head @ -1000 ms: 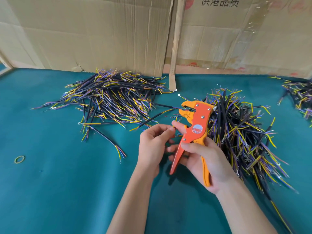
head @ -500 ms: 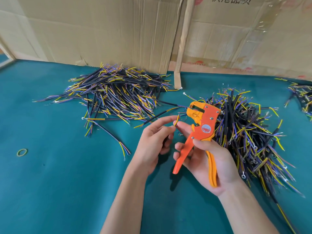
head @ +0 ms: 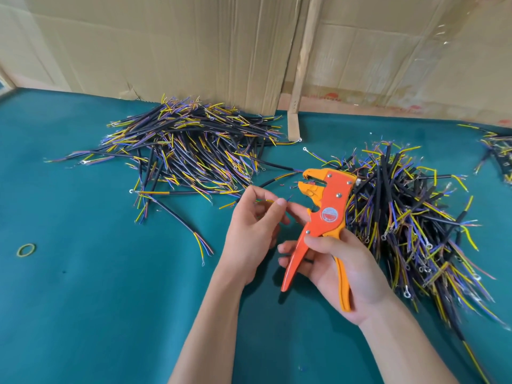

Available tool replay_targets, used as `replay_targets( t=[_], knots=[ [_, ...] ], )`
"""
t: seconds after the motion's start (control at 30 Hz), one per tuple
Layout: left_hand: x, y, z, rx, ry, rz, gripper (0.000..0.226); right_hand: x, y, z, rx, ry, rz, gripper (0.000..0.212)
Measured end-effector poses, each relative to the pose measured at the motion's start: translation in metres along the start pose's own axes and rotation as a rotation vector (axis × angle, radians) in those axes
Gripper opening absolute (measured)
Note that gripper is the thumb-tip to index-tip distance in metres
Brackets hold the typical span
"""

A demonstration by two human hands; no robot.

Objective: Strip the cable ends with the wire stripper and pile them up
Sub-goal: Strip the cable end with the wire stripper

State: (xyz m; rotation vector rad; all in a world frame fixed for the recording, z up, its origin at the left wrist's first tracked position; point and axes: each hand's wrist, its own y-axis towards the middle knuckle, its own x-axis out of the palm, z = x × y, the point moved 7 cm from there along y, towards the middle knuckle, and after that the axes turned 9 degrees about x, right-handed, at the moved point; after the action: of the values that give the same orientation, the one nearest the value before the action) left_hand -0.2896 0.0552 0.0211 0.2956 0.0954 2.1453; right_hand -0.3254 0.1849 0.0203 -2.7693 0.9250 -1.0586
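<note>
Two bare forearms come up from the lower edge of the view, each ending in a bare hand. No sleeve, cuff, glove, watch, bracelet or ring shows on either arm as far as the frame reaches. The left hand [head: 250, 231] has short, trimmed fingernails, one plainly seen at a fingertip. The right hand [head: 346, 273] shows its palm and the undersides of its fingers. Both forearms are slim and smooth, with no markings visible.

Both hands [head: 250, 234] [head: 343, 270] raised, fingers seemingly curled
</note>
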Motion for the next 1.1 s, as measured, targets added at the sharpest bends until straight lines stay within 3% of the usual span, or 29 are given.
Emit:
replay_targets(
  t=[0.13, 0.37, 0.5, 0.8, 1.1],
  knots=[
    [-0.006, 0.002, -0.004, 0.031, 0.045, 0.103, 0.016, -0.002, 0.000, 0.000, -0.001, -0.014, 0.020, 0.058],
    [-0.011, 0.003, 0.002, 0.122, 0.149, 0.176, 0.016, -0.003, -0.002, -0.001, 0.022, -0.056, 0.034, 0.044],
    [-0.014, 0.003, 0.009, 0.183, 0.173, 0.225, 0.019, -0.012, -0.007, 0.000, 0.141, -0.038, 0.095, 0.050],
    [-0.010, 0.003, 0.015, 0.205, 0.125, 0.188, 0.014, 0.000, -0.014, 0.004, 0.257, -0.138, -0.029, 0.043],
    [-0.007, 0.004, 0.013, 0.124, 0.142, 0.105, 0.015, -0.001, -0.017, 0.000, 0.267, -0.158, -0.021, 0.042]
  ],
)
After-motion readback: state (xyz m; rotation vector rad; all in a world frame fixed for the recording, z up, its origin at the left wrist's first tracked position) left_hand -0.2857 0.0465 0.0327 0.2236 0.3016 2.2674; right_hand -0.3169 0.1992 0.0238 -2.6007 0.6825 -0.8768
